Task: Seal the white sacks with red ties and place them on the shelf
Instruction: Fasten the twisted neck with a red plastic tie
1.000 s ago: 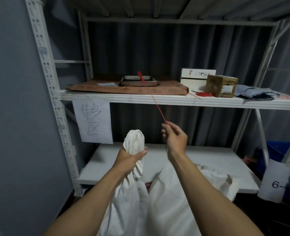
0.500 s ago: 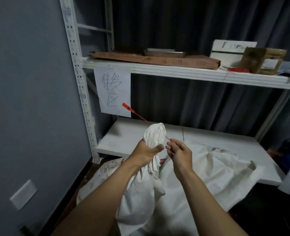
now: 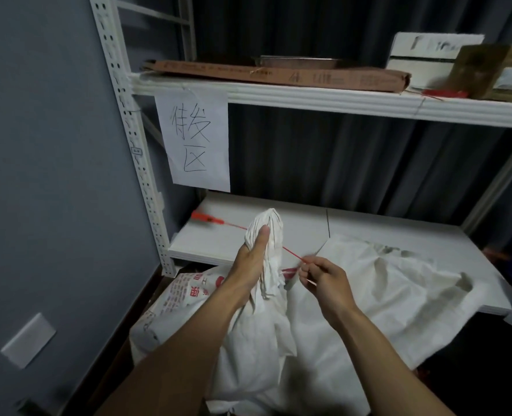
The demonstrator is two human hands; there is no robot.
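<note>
1. The left hand [image 3: 248,265] is clamped round the gathered neck of the sack [image 3: 257,340]. Its thumb points up along the bunched cloth that sticks out above the fist.
2. The right hand [image 3: 323,274] sits just beside it, apart from the left, with its fingers curled. It pinches the thin end of the tie [image 3: 209,219] between thumb and fingertips.
3. The tie is red. Its flat tag end juts out left of the neck, over the lower shelf [image 3: 218,238].
4. From the tag, the thin line passes behind the neck and comes out on the right, slanting down into that pinch. Whether it touches the cloth back there, I can't tell.
5. The sack itself stands upright in front of the shelving, not on it. Its wrinkled white body hangs down between the two forearms.
6. A second sack [image 3: 383,283], also white, lies rumpled to the right, partly spread over the lower shelf and pressed against the held one.
7. A printed sack [image 3: 182,298] with red characters lies low on the left, against the held sack.
8. The upper shelf [image 3: 308,97] carries flat cardboard [image 3: 278,75], a white box [image 3: 423,55] and a brown box [image 3: 489,70].
9. Spare ties [image 3: 441,93], also red, lie at that shelf's front edge, just beside the brown box.
10. A sign [image 3: 194,139] with handwritten characters hangs from the upper shelf's left end, and a dark curtain [image 3: 338,160] hangs behind it all.
</note>
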